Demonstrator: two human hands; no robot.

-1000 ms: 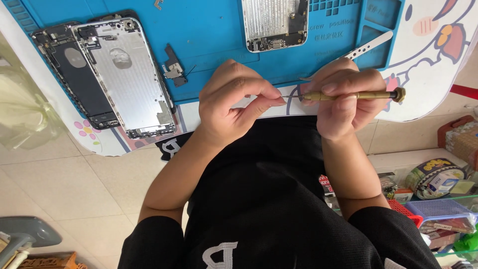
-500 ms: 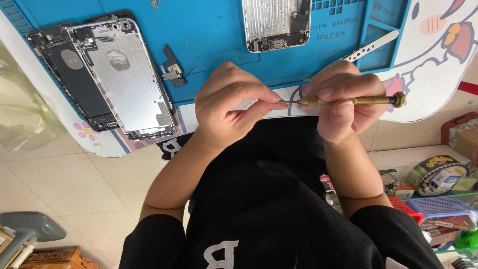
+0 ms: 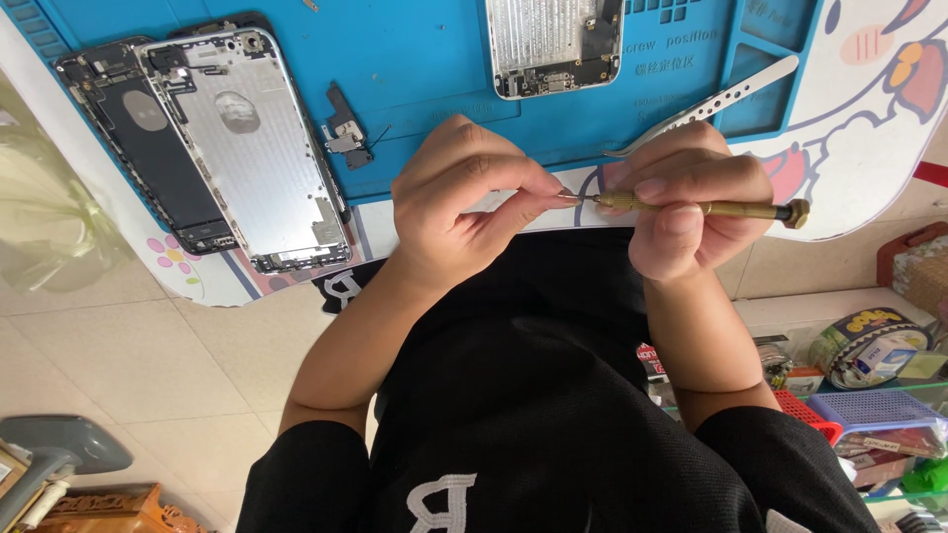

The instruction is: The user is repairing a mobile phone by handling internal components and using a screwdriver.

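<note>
Fingertips of left hand (image 3: 464, 202) pinch at the tip of the screwdriver (image 3: 691, 207), gripped in right hand (image 3: 691, 212). Any tiny part (too small to see) could slip and drop off the table edge (image 3: 296, 281), lower centre.

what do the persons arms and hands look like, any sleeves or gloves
Both hands, the left hand and the right hand, are bare, with no gloves, rings or watch showing. The forearms are uncovered. Short black sleeves end around the elbows, part of a black shirt with a white letter mark.
</note>
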